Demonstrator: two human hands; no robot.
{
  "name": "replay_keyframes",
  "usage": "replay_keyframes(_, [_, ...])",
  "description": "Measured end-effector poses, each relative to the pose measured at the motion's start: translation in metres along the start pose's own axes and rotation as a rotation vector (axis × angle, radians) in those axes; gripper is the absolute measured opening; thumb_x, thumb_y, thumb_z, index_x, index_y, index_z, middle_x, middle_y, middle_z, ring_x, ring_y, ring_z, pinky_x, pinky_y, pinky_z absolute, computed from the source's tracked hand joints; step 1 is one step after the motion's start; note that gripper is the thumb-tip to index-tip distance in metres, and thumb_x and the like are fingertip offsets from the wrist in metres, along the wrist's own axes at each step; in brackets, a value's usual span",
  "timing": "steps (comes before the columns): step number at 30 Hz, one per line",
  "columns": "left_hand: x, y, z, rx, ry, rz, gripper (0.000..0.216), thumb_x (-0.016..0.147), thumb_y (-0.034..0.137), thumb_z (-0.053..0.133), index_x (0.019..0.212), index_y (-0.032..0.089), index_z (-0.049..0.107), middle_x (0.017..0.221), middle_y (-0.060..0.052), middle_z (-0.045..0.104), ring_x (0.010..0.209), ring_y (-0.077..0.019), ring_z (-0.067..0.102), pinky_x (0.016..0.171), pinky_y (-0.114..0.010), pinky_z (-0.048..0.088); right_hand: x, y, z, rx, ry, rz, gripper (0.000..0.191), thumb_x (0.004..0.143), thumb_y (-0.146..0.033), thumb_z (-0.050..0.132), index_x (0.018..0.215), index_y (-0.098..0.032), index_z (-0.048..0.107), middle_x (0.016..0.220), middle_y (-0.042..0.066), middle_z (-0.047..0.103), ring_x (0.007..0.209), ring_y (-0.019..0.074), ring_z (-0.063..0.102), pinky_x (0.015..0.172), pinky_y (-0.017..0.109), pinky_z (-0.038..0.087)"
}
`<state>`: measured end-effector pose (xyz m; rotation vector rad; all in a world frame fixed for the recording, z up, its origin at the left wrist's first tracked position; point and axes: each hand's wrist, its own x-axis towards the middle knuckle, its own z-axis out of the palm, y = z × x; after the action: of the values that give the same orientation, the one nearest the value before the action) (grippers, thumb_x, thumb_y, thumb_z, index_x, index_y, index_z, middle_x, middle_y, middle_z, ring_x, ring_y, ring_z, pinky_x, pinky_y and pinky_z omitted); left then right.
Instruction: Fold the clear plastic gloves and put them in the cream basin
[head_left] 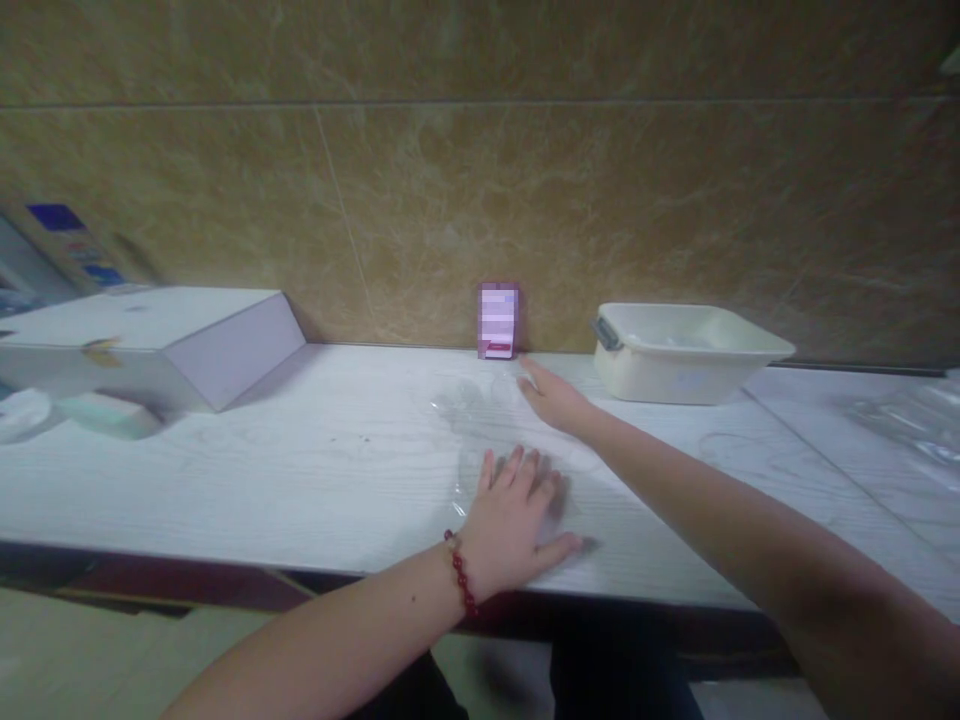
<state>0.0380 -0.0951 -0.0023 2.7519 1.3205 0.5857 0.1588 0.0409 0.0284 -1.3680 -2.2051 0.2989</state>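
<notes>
My left hand [508, 525], with a red bead bracelet [460, 572] at its wrist, lies palm down near the front edge of the table. Its fingers are spread. Under and beyond them is a thin, clear plastic sheet or bag [466, 405], hard to make out against the white surface. Farther back, my right hand [555, 398] stretches out over the table by the far side of the plastic, thumb and fingers apart. Whether it touches the plastic, I cannot tell. Just beyond its fingertips a phone [498, 322] with a lit, blurred screen leans upright against the wall.
A cream plastic bin [675, 375] with a grey handle stands at the back right. Crumpled clear plastic [919, 415] lies at the far right. A white box [217, 350] sits at the left, with a pale green block [112, 415] before it. Behind is a tiled wall [420, 200].
</notes>
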Motion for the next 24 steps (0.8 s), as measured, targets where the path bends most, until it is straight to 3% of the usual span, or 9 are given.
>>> replay_keyframes(4, [0.002,0.001,-0.006,-0.07,0.108,0.057,0.028,0.08,0.035,0.034,0.089,0.017,0.054,0.094,-0.006,0.056,0.096,-0.0203,0.045,0.092,-0.043,0.024,-0.046,-0.01,0.018,-0.062,-0.179,-0.078,0.05,0.08,-0.026,0.029,0.125,-0.004,0.029,0.129,0.014,0.032,0.12,0.019,0.026,0.098,0.034,0.023])
replay_keyframes(7, [0.003,-0.002,-0.01,-0.104,0.172,0.1,0.021,0.08,0.025,0.035,0.075,0.015,0.053,0.074,-0.005,0.055,0.078,-0.0175,0.048,0.079,-0.037,0.036,-0.062,-0.01,0.031,-0.1,-0.229,-0.098,0.051,0.081,-0.029,0.026,0.126,-0.004,0.027,0.131,0.014,0.029,0.122,0.0207,0.021,0.1,0.037,0.017])
replay_keyframes(12, [0.004,-0.016,-0.022,-0.144,0.155,0.061,0.021,0.08,0.017,0.033,0.085,0.015,0.053,0.086,-0.006,0.055,0.084,-0.0158,0.048,0.079,-0.031,0.038,-0.072,-0.009,0.038,-0.196,-0.356,-0.193,0.059,0.076,-0.037,0.037,0.128,-0.01,0.026,0.134,0.011,0.021,0.124,0.0245,0.013,0.1,0.043,0.01])
replay_keyframes(18, [0.018,-0.039,-0.034,-0.049,-0.039,-0.006,0.028,0.082,0.019,0.031,0.1,0.017,0.051,0.096,-0.004,0.057,0.089,-0.015,0.05,0.083,-0.03,0.038,-0.079,-0.016,0.033,-0.227,-0.3,-0.214,0.056,0.08,-0.043,0.029,0.126,-0.011,0.03,0.134,0.012,0.023,0.123,0.0259,0.016,0.098,0.043,0.01])
replay_keyframes(24, [0.053,-0.087,-0.02,0.048,-0.212,0.104,0.035,0.084,0.023,0.027,0.114,0.014,0.043,0.119,-0.007,0.047,0.11,-0.015,0.039,0.094,-0.031,0.026,-0.078,-0.014,0.036,-0.239,-0.285,-0.219,0.065,0.08,-0.052,0.017,0.127,-0.01,0.028,0.133,0.013,0.025,0.123,0.0256,0.016,0.098,0.043,0.009])
